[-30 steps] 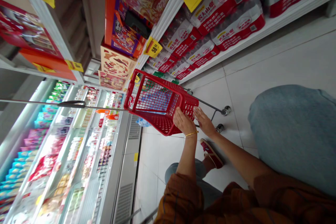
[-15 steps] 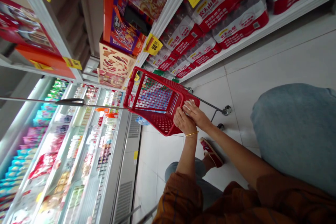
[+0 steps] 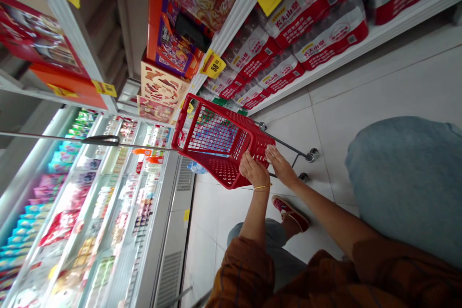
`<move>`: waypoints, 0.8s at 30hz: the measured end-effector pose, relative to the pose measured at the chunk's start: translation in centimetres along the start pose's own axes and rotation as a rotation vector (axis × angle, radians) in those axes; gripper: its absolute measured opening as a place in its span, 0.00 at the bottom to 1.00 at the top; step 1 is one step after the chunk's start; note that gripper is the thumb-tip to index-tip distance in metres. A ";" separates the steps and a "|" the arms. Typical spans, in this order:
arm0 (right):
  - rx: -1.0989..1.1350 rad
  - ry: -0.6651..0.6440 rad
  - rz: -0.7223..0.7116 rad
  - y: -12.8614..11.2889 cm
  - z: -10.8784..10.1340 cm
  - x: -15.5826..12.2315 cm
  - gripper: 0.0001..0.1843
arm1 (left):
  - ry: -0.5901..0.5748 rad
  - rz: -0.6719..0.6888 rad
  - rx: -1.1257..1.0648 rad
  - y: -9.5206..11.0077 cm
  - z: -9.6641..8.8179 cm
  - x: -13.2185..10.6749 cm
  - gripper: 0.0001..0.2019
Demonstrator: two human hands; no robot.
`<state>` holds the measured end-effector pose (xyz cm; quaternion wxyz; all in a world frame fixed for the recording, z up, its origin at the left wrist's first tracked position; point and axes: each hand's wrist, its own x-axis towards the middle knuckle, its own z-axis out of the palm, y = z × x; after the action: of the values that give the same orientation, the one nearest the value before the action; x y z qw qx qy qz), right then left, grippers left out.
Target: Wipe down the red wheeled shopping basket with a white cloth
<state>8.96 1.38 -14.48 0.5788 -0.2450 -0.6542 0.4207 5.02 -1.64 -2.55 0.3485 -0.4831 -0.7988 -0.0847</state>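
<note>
As hands (image 3: pixel 253 169) (image 3: pixel 280 166) rest, red plastic basket (image 3: pixel 224 173), mesh-sided

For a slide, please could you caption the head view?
Left hand and right hand touch a red shopping basket by a refrigerated case.

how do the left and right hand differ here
The left hand wears a gold bangle, while the right hand has a bare wrist. The left arm rises almost straight up in view, while the right arm slants in from the lower right. The left hand's fingers lie closer together than the right hand's. Both hands lie open against the red basket, and both arms come from rust-brown sleeves.
</note>
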 end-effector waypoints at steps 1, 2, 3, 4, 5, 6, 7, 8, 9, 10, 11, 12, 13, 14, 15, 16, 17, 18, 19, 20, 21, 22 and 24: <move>-0.001 0.001 -0.010 0.1 0.0 -0.1 0.30 | 0.002 0.003 -0.008 -0.2 0.0 -0.1 0.21; -0.002 0.003 -0.019 0.2 0.0 -0.3 0.31 | 0.001 0.006 -0.017 -0.3 0.0 -0.1 0.21; -0.002 0.005 -0.023 0.3 0.0 -0.5 0.31 | -0.003 0.009 -0.024 -0.5 0.0 -0.2 0.22; -0.003 0.005 -0.020 0.5 0.0 -0.8 0.32 | -0.008 0.011 -0.028 -0.6 0.0 -0.3 0.22; -0.004 0.002 -0.013 0.6 -0.1 -1.0 0.32 | -0.014 0.013 -0.029 -0.7 0.0 -0.3 0.22; -0.006 -0.006 -0.003 0.8 -0.1 -1.3 0.32 | -0.018 0.013 -0.027 -0.9 0.0 -0.4 0.22; -0.009 -0.014 0.007 1.0 -0.1 -1.5 0.32 | -0.021 0.009 -0.025 -1.0 0.0 -0.5 0.21; -0.011 -0.022 0.015 1.1 -0.1 -1.8 0.32 | -0.023 0.006 -0.024 -1.1 -0.1 -0.6 0.21; -0.013 -0.027 0.020 1.1 -0.1 -2.1 0.33 | -0.024 0.002 -0.025 -1.3 -0.1 -0.7 0.21; -0.012 -0.030 0.022 1.1 -0.1 -2.3 0.32 | -0.023 0.000 -0.029 -1.4 -0.2 -0.8 0.21; -0.009 -0.031 0.023 1.0 0.0 -2.4 0.32 | -0.021 0.000 -0.036 -1.6 -0.2 -1.0 0.21; -0.005 -0.027 0.027 0.8 0.0 -2.6 0.32 | -0.013 0.008 -0.044 -1.9 -0.2 -1.1 0.21; -0.003 -0.021 0.032 0.5 0.0 -2.6 0.32 | -0.001 0.020 -0.052 -2.1 -0.2 -1.2 0.21; -0.003 -0.015 0.038 0.1 0.1 -2.6 0.31 | 0.016 0.035 -0.060 -2.4 -0.2 -1.4 0.21; -0.007 -0.010 0.043 -0.4 0.1 -2.4 0.31 | 0.035 0.054 -0.067 -2.6 -0.2 -1.5 0.21; -0.012 -0.005 0.044 -1.0 0.0 -2.1 0.31 | 0.053 0.068 -0.075 -2.9 -0.2 -1.7 0.20; -0.017 -0.002 0.036 -1.6 -0.1 -1.7 0.31 | 0.065 0.081 -0.083 -3.2 -0.2 -1.9 0.20; -0.020 -0.002 0.019 -2.3 -0.2 -1.1 0.32 | 0.072 0.087 -0.089 -3.4 -0.3 -2.1 0.20; -0.019 -0.003 -0.006 -3.0 -0.3 -0.5 0.32 | 0.075 0.088 -0.093 -3.6 -0.3 -2.2 0.20; -0.015 -0.003 -0.036 -3.7 -0.5 0.3 0.32 | 0.079 0.090 -0.094 -3.8 -0.4 -2.4 0.20; -0.012 -0.008 -0.057 -4.4 -0.7 1.0 0.31 | 0.085 0.090 -0.090 -4.0 -0.6 -2.6 0.19; -0.009 -0.011 -0.071 -5.1 -0.9 1.8 0.31 | 0.093 0.093 -0.080 -4.0 -0.7 -2.8 0.19; 0.006 -0.021 -0.098 -6.4 -1.3 3.1 0.30 | 0.110 0.101 -0.047 -4.0 -1.2 -3.1 0.19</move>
<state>10.67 0.86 -7.47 0.5924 -0.2065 -0.6703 0.3962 3.15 -6.50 -2.81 0.3842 -0.5253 -0.7510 -0.1119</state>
